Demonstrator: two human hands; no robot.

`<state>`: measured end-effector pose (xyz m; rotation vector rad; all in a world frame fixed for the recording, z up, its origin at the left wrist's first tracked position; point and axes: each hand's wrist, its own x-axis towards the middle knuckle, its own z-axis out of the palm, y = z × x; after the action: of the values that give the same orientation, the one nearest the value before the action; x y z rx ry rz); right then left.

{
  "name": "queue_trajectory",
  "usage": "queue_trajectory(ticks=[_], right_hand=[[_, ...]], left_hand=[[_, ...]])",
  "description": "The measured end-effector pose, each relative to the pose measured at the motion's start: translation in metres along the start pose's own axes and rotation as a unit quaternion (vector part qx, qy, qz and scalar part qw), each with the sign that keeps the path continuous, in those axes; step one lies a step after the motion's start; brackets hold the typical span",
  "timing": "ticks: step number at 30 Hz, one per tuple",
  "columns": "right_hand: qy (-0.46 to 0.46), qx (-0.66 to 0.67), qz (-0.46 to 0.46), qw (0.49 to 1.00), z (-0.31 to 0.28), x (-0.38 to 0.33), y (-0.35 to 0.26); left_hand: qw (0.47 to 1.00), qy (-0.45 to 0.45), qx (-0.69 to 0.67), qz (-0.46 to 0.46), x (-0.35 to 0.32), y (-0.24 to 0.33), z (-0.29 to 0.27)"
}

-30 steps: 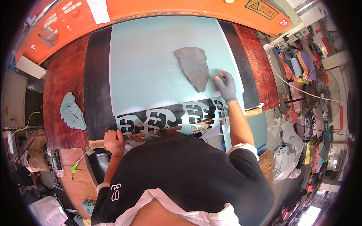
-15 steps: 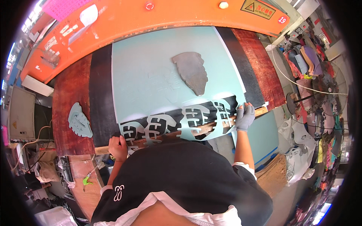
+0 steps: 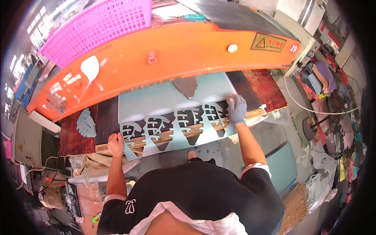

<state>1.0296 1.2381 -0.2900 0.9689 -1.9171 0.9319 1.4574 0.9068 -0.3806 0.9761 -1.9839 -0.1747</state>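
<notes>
1. Left hand (image 3: pixel 115 143), bare, is closed on the near-left edge of the pale blue thin sheet w/ cut-out openings (image 3: pixel 164 103), just by the wooden strip (image 3: pixel 178 134) along the front of the counter (image 3: pixel 76 135).
2. Right hand (image 3: pixel 237 109), in a grey glove, lies palm-down w/ fingers bent over the sheet's right edge; can't tell if it pinches or only presses.
3. Hands are well apart, one at each end of the sheet's near edge.
4. Sheet lies flat on the dark board of the counter; far part reaches under the orange machine housing (image 3: pixel 176 58), near edge w/ the row of cut shapes hangs over the wooden strip.
5. Grey cut piece (image 3: pixel 186 86) sits on the sheet's far part, partly under the housing.
6. Pale blue cut piece (image 3: pixel 86 123) lies on the reddish-brown counter, left of the sheet, apart from it.
7. Pink plastic basket (image 3: pixel 100 27) sits atop the machine, upper left.
</notes>
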Motion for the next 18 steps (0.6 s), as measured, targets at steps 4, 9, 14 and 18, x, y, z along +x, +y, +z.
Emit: queue_trajectory(ticks=[4, 9, 14, 18], right_hand=[[-0.009, 0.155, 0.115, 0.981, -0.008, 0.092, -0.005], [-0.020, 0.277, 0.140, 0.951, -0.029, 0.103, 0.013], [-0.097, 0.142, 0.091, 0.981, -0.045, -0.012, 0.052], [-0.167, -0.081, 0.015, 0.982, -0.035, -0.037, 0.068]], left_hand=[[1.000, 0.025, 0.009, 0.002, -0.007, -0.006, 0.005], [0.998, 0.054, 0.025, -0.006, -0.019, -0.010, 0.009], [0.998, 0.053, 0.033, -0.004, -0.040, -0.015, 0.006], [0.997, 0.063, 0.037, 0.032, -0.040, -0.021, 0.000]])
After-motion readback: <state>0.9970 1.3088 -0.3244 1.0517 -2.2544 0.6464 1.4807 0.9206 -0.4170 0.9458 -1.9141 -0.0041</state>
